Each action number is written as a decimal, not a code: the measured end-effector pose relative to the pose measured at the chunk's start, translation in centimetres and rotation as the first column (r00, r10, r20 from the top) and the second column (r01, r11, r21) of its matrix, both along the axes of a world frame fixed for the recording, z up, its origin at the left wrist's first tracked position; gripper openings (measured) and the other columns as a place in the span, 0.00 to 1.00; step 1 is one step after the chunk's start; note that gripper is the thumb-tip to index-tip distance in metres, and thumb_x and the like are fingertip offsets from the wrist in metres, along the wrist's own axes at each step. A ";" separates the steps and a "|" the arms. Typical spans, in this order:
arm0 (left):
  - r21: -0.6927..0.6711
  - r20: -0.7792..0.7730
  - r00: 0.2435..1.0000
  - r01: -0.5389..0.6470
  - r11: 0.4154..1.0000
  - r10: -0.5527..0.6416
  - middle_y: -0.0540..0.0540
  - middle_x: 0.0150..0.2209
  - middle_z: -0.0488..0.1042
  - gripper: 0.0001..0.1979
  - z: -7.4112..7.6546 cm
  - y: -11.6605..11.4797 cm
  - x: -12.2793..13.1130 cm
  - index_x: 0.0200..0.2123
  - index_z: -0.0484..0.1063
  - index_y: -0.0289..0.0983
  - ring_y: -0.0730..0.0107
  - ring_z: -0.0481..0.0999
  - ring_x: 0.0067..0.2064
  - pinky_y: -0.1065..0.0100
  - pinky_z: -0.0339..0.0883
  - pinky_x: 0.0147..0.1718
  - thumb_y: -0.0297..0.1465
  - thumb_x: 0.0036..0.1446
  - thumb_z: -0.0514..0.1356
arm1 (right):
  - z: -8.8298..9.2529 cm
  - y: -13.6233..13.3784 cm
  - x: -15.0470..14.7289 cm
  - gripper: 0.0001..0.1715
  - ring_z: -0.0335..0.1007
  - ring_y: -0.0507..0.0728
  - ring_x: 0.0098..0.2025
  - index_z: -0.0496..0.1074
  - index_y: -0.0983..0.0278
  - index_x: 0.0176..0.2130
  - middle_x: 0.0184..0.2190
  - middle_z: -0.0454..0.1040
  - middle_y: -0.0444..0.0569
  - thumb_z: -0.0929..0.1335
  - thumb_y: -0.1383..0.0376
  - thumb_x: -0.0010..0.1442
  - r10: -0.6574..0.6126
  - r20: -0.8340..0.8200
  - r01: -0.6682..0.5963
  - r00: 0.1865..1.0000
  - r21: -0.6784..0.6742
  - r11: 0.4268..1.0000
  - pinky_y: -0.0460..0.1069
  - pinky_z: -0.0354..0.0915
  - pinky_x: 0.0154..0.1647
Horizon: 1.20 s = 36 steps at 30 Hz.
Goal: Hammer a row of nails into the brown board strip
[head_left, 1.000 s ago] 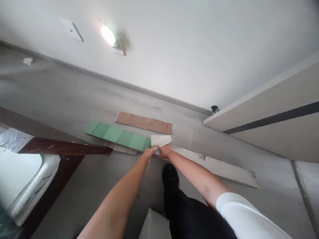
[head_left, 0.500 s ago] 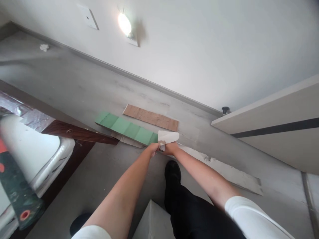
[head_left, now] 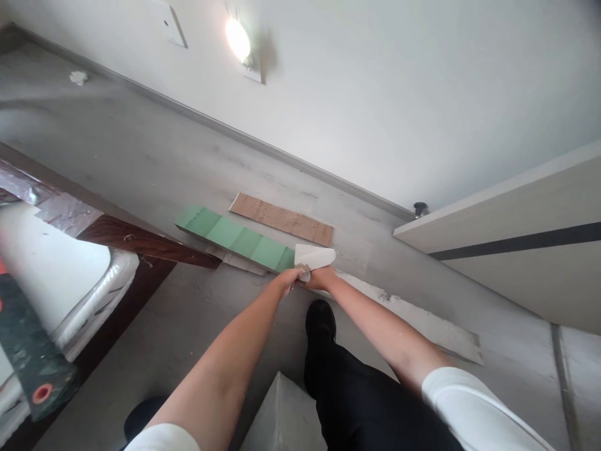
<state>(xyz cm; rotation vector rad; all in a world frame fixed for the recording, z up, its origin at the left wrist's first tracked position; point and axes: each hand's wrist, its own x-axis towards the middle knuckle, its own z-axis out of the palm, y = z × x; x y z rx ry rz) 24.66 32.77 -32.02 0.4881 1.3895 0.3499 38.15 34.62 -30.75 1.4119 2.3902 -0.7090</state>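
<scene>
Green strip (head_left: pixel 235 238) is low by the grey floor (head_left: pixel 141 138), in front of the person and mostly to the left of the two hands. Its long axis goes slantwise: the far end points to the left and a little away from the person, the near end comes to the hands. It runs roughly along the foot of the wall (head_left: pixel 357 94), as does the brown strip (head_left: pixel 282 219) lying just beside it on the wall side. As I see it, the green face is flat and matt, with paler and darker bands crossing its width, and its near edge looks dark and thin. Part of a pale piece (head_left: pixel 244 264) shows below that edge. At the right end stands out a white piece (head_left: pixel 315 256), square on the left, rounded on the right, with a brownish patch at its lower corner. The left hand (head_left: pixel 288 280) pinches this corner between thumb and fingers. The right hand (head_left: pixel 323 277) is close beside it, under the white piece; how its fingers close, I cannot tell.
</scene>
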 end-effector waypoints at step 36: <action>0.459 -0.114 0.984 0.174 0.871 -0.137 0.42 0.47 0.72 0.22 -2.1 -0.5 1.6 0.40 0.72 0.34 0.60 0.66 0.51 0.63 0.56 0.53 0.17 0.37 0.58 | -2.0 -1.1 5.6 0.48 0.56 0.66 0.50 0.53 0.66 0.55 0.51 0.59 0.60 0.71 0.53 0.39 -0.020 0.200 0.027 0.980 -0.031 0.999 0.58 0.56 0.46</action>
